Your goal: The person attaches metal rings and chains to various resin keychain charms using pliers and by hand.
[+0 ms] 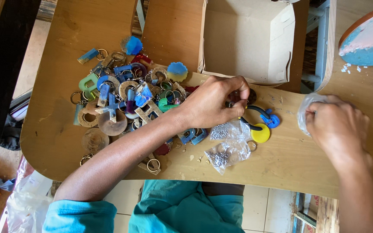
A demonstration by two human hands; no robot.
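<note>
- My left hand (212,103) had its fingers (237,113) pinched shut on a small dark keyring piece (250,96) near the desk's far edge, just in front of the box.
- Just beside that hand lay a black-and-blue keyring (269,117) and a yellow disc (260,134), touching each other.
- My right hand (335,127) was curled closed on a clear bag (305,110), gripping it at the desk's right side, well apart from the left hand.
- Two more clear bags (229,146) with small silvery bits inside lay below my left hand, toward the near edge.
- A heap of keyrings (121,97), letters and rounds in blue, green, brown and red, sprawled across the left of the desk (290,164); my left forearm crossed over its near side.
- An open cardboard box (247,39) stood beyond, its inside bare.
- A round blue-topped stool (368,36) showed at the upper right.
</note>
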